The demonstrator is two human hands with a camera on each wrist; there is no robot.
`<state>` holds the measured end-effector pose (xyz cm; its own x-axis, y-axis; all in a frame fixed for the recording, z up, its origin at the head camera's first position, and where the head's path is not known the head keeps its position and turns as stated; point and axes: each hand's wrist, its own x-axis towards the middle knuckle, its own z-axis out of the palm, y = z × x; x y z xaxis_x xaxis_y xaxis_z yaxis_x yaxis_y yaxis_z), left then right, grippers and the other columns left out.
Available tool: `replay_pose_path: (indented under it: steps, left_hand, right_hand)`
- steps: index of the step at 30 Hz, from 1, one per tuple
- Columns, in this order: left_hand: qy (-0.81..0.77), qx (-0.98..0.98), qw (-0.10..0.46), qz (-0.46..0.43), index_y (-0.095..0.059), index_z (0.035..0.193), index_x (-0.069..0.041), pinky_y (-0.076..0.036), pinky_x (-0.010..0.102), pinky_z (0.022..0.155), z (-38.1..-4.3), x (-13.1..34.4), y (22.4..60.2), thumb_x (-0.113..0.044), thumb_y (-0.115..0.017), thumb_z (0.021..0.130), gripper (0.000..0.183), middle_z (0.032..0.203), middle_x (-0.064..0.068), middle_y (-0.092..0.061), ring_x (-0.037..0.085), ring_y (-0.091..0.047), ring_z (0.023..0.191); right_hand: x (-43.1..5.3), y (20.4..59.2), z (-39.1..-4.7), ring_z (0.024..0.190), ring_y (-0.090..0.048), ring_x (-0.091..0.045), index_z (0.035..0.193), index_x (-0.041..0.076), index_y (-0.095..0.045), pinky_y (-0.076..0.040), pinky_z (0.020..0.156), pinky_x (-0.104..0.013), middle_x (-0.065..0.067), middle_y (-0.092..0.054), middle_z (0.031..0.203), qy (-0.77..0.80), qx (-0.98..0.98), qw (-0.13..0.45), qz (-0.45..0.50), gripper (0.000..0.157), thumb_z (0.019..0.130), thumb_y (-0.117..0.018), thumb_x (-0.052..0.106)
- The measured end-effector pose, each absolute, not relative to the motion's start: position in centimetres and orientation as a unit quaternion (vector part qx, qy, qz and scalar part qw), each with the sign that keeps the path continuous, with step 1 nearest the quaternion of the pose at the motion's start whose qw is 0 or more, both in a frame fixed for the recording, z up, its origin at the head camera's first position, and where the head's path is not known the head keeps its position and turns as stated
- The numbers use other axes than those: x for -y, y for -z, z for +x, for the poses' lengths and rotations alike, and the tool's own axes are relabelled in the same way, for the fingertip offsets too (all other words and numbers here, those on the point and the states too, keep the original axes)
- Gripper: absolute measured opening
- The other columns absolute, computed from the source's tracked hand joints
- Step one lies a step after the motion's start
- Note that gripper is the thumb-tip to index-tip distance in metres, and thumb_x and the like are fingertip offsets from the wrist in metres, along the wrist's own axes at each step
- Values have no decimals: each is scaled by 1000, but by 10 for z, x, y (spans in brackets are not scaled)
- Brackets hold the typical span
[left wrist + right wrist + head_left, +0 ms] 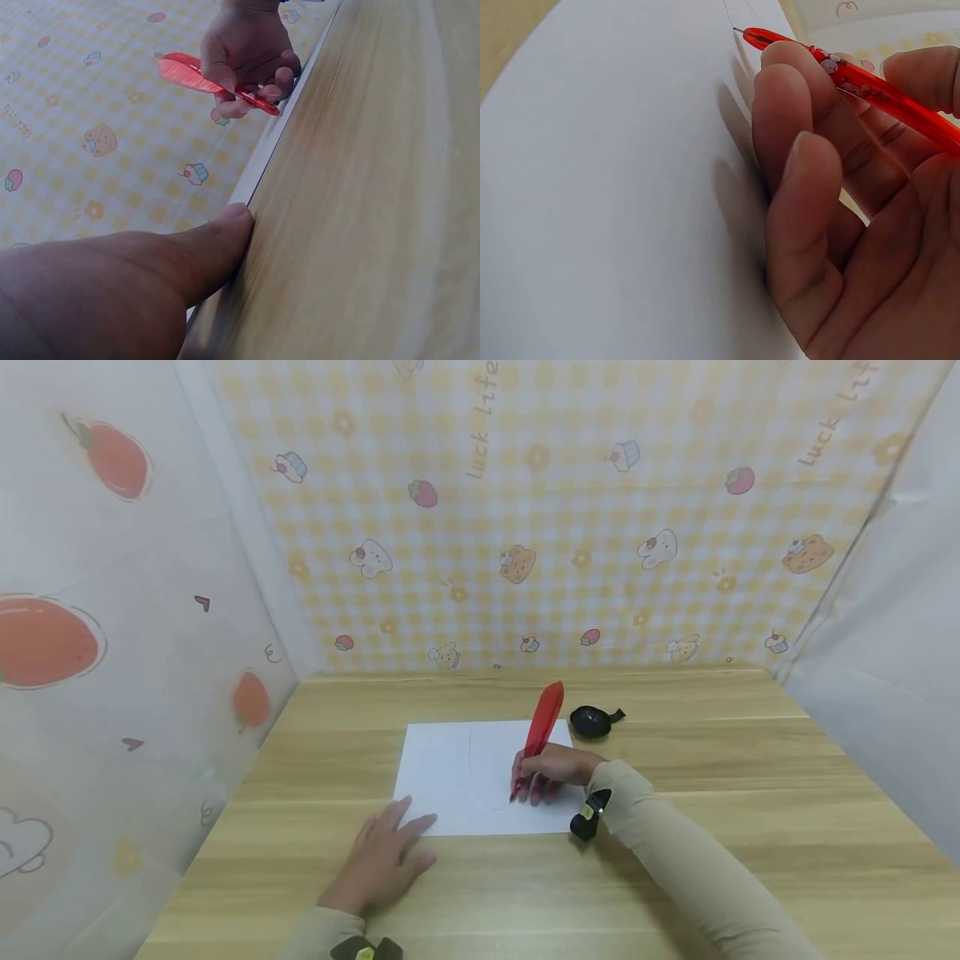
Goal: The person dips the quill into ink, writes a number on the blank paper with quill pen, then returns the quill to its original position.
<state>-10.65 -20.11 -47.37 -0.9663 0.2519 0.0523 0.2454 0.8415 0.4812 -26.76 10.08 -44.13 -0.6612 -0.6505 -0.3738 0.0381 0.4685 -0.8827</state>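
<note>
A white sheet of paper [442, 768] lies on the wooden table, bearing a thin curved line that runs down from its top edge and bends right at the bottom. My right hand [555, 766] pinches a red feather-topped pen [544, 718] between thumb and fingers. In the right wrist view the tip of the pen [840, 75] touches the paper at the end of a drawn line. My left hand [384, 860] rests with spread fingers on the lower left corner of the sheet. The thumb of the left hand [112, 277] lies by the paper's edge in the left wrist view.
A small black rounded object [591, 722] with a short stem sits just beyond the sheet's upper right corner. The wooden table [315, 760] meets a patterned cloth backdrop [540, 527] at its far edge. Fabric walls stand at left and right.
</note>
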Motion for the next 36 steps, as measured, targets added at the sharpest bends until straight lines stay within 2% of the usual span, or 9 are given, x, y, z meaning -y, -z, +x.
replay_pose_path:
  steps: [16, 36]
  left_hand:
    - [-249, -960, 9, 127, -56, 137, -22, -6, 61, 113, -107, 201, 472, -49, -56, 94, 51, 155, 17, -29, 38, -21, 143]
    - [-248, -960, 7, 128, -56, 138, -22, -7, 61, 113, -106, 201, 472, -48, -57, 94, 50, 155, 17, -30, 39, -22, 142]
  right_hand:
    - [-103, 440, -276, 65, -65, -21, 95, 4, -65, -49, 52, -27, -14, -71, 85, 477, -780, 358, -191, 19, 91, -49, 14]
    - [-99, 437, -280, 68, -66, -22, 94, 5, -65, -49, 55, -28, -11, -71, 84, 464, -804, 326, -180, 18, 92, -50, 15]
